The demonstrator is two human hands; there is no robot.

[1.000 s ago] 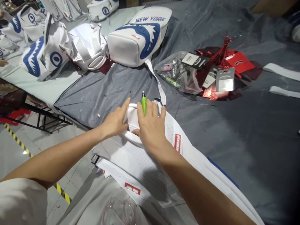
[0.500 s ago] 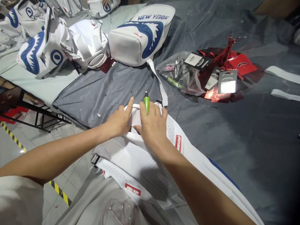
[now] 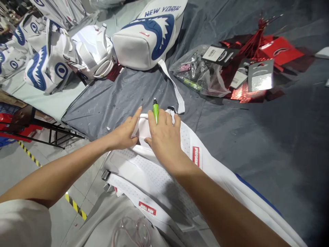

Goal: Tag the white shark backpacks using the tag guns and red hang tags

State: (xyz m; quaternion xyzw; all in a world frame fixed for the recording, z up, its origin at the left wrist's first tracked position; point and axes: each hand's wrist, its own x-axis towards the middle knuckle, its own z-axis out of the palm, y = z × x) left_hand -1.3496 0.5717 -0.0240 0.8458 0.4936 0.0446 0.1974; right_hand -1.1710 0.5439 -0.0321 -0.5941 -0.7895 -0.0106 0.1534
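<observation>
We see the left hand (image 3: 123,134) pressing flat, fingers spread, on the top edge of a white backpack (image 3: 154,175) lying at the near edge of the grey surface (image 3: 257,137). The right hand (image 3: 164,137) rests beside it, its grip closed around a green marker (image 3: 155,112) pointing away. Just beyond lie a loose white strap (image 3: 174,91), a plastic bag (image 3: 200,73) and red tags (image 3: 257,75). Finished shark-print bags (image 3: 149,37) crowd the far left.

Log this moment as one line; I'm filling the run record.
left hand: on white backpack | right hand: holding green marker, pressing backpack | surface: grey table
</observation>
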